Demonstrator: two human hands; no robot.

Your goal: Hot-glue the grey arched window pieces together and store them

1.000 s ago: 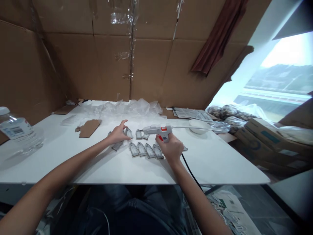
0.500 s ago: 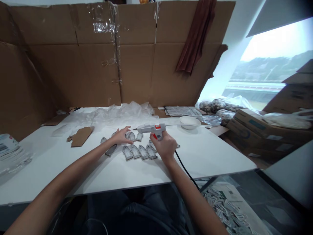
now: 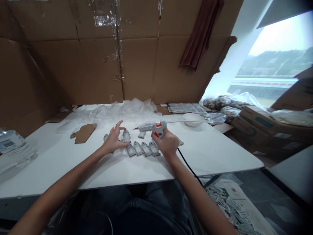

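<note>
My left hand (image 3: 114,138) grips a small grey arch-shaped piece (image 3: 126,136) by its ends, between thumb and fingers. In my right hand (image 3: 167,141) is a white hot glue gun (image 3: 153,127) with a red trigger, its nozzle pointing left toward that piece, a short gap apart. A clear glue stick (image 3: 186,121) sticks out of the gun's back. Below the gun, several like arch pieces lie in an overlapping row (image 3: 142,149) on the white table. Another arch piece (image 3: 141,134) lies beneath the nozzle. Some pieces are partly hidden by my hands.
Crumpled clear plastic (image 3: 122,109) lies along the back, before a tall cardboard wall (image 3: 139,68). A white bowl (image 3: 193,120) stands back right. Left are a cardboard scrap (image 3: 84,133) and a plastic-wrapped container (image 3: 14,147). The gun's black cord (image 3: 187,164) hangs over the front edge.
My left hand has drawn back left with one arch piece, leaving a gap beside the piece under the nozzle. The glue gun stays nearly in place. The camera view has shifted slightly.
</note>
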